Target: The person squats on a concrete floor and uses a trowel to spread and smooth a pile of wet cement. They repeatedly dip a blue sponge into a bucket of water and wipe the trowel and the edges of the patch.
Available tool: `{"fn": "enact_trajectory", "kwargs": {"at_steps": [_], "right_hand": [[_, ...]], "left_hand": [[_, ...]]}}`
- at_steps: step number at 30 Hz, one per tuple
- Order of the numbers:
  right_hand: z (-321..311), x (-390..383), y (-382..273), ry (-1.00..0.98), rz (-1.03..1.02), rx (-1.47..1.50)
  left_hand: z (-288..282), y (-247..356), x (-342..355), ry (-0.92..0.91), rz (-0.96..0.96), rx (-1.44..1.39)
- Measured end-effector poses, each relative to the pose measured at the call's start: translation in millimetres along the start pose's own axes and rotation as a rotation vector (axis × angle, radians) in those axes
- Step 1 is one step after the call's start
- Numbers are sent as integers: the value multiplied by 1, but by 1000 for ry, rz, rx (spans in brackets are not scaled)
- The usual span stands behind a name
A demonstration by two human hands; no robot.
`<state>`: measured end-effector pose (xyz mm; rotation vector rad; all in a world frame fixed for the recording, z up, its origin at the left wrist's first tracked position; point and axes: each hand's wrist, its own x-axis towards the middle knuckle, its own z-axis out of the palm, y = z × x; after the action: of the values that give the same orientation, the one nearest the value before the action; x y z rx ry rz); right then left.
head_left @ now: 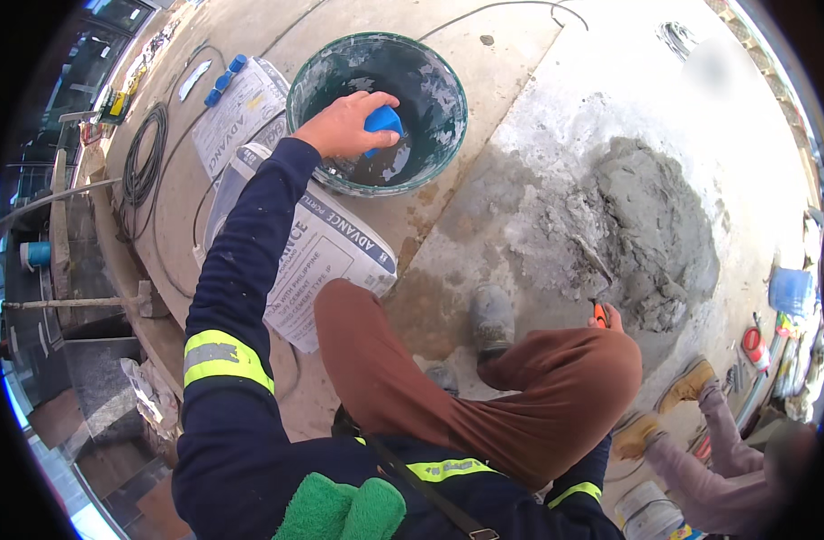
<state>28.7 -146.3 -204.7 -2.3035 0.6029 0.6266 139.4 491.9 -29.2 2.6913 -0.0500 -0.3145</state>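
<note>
My left hand [344, 126] is closed round a small blue block-shaped piece [384, 121], over the mouth of a dark green bucket [458, 135]. Grey residue coats the bucket's inner wall, and there is wet material in the bottom. Down by my bent knee, my right hand [613, 319] grips the orange handle [601, 314] of a trowel. My leg hides part of this hand. Just beyond it lies a heap of wet grey mortar [655, 225], spread on the concrete floor.
Paper cement bags [331, 252] lie beside the bucket, with a blue piece [225, 79] on the farther one. A coiled black cable [142, 166] and a long-handled hammer [147, 300] are at left. Another person's boots [686, 385] stand at lower right.
</note>
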Motion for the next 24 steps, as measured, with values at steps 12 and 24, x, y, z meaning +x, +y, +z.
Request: {"fn": "enact_trajectory", "kwargs": {"at_steps": [12, 24], "right_hand": [[-16, -32, -8, 168, -242, 45], [-11, -34, -10, 210, -235, 108]], "left_hand": [[-3, 31, 28, -214, -134, -1198], [18, 47, 49, -117, -113, -1104]]}}
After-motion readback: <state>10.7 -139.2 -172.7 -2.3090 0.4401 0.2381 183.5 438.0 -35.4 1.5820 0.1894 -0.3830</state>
